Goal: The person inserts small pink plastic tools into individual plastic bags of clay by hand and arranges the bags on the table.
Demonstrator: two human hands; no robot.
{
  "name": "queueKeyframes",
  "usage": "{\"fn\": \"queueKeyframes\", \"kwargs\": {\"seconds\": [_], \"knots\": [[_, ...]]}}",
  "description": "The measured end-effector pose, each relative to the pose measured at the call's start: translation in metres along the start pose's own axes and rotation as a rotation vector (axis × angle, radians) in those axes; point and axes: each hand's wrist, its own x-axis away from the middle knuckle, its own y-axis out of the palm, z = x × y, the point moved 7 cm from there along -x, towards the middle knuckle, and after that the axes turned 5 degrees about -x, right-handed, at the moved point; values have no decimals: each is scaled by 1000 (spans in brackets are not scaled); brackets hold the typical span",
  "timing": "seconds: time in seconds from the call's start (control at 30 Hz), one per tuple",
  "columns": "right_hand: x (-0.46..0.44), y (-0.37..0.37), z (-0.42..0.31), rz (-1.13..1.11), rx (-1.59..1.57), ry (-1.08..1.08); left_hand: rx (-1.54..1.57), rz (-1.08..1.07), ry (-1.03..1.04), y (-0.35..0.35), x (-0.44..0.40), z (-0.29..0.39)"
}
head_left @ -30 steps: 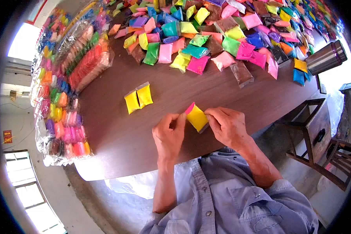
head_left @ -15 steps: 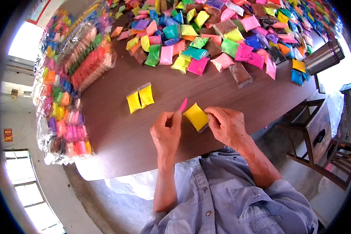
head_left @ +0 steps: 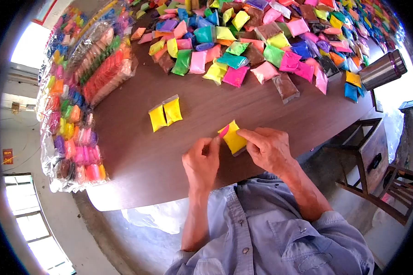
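My left hand (head_left: 202,160) is closed in a pinch behind the lower end of a small pink pointed strip (head_left: 224,131). The strip's upper part lies over the left edge of a yellow packet (head_left: 234,141), a clear pouch filled with something bright yellow. On the packet's right side, my right hand (head_left: 267,145) grips the edge, its index finger resting on the upper face. Two more yellow packets, the left one (head_left: 158,118) and the right one (head_left: 172,111), lie side by side on the table, up and left of my hands.
A large heap of colourful packets (head_left: 234,61) covers the far side of the brown table (head_left: 128,156). Clear bags of bundled packets (head_left: 106,78) line the left edge. A steel flask (head_left: 382,70) lies at the right, above a wooden stool (head_left: 371,151) beside the table.
My left hand has moved slightly right, bringing the pink strip from beside the yellow packet onto its left edge. My right index finger now reaches further over the packet.
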Motion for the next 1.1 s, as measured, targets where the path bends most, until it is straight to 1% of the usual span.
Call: {"fn": "queueKeyframes", "kwargs": {"seconds": [0.27, 0.53, 0.8, 0.9, 0.97, 1.07, 1.1], "knots": [[0, 0, -1, 35, -15, -16, 7, 30, 29, -1, -5, 1], [1, 1, 0, 24, -5, -14, -28, 15, -45, -2, -7, -4], [2, 3, 3, -3, 1, 18, -33, 29, -21, -3, -7, -5], [2, 2, 4, 32, -21, 1, -40, 26, -13, -4, -7, -5], [2, 3, 5, -34, -40, 56, -47, 20, -1, -6, -6, -4], [0, 3, 4, -21, -45, 68, -1, -7, -44, -6, 0, -5], [0, 4, 4, -24, -47, 68, 20, 10, -6, -6, 3, -2]]}}
